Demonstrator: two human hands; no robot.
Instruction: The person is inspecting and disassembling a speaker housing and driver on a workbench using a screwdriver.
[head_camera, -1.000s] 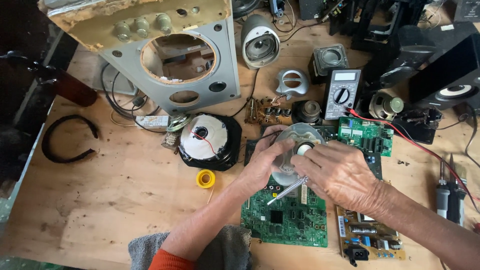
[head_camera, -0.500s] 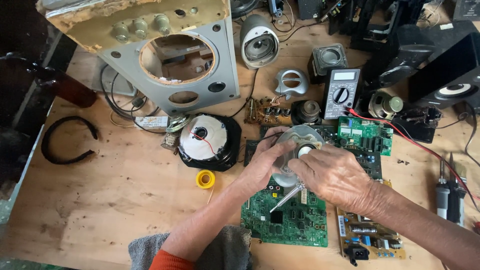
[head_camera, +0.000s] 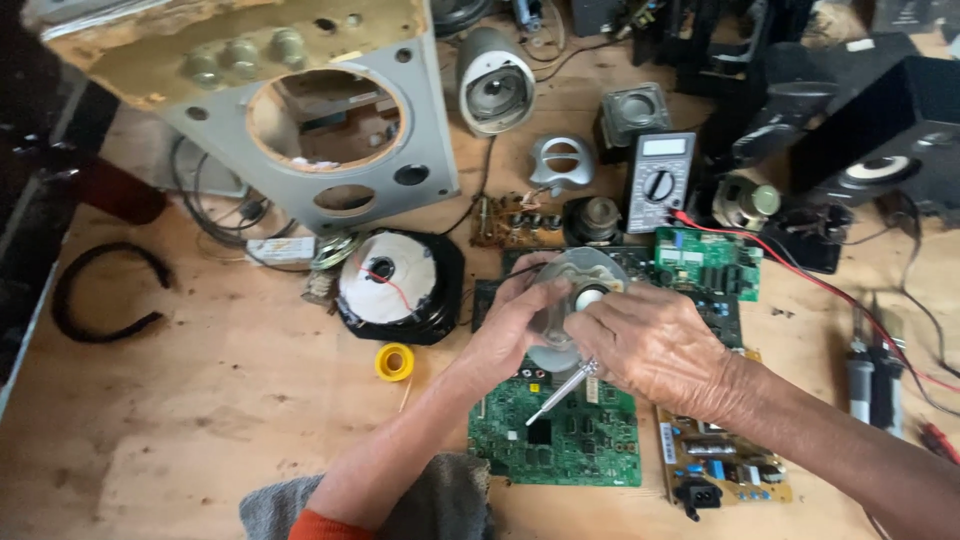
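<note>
Over green circuit board (head_camera: 560, 430), mid-bench: round grey speaker part (head_camera: 570, 290) held up in both hands, clear of bench. Left hand (head_camera: 520, 325) fingers wrapped on part's left rim. Right hand (head_camera: 655, 345) fingers clamped on right side, also pinching slim metal tool (head_camera: 562, 392), tip angled down-left. Work judged mid-course: part out, large speaker (head_camera: 395, 285) lying separate, cabinet (head_camera: 300, 110) opening vacant.

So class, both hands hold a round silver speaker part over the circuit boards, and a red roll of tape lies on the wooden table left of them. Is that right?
One detail is wrong: the roll of tape is yellow, not red, as the head view shows. Left hand and right hand do hold the round silver speaker part over the circuit boards, on the wooden table.
</note>
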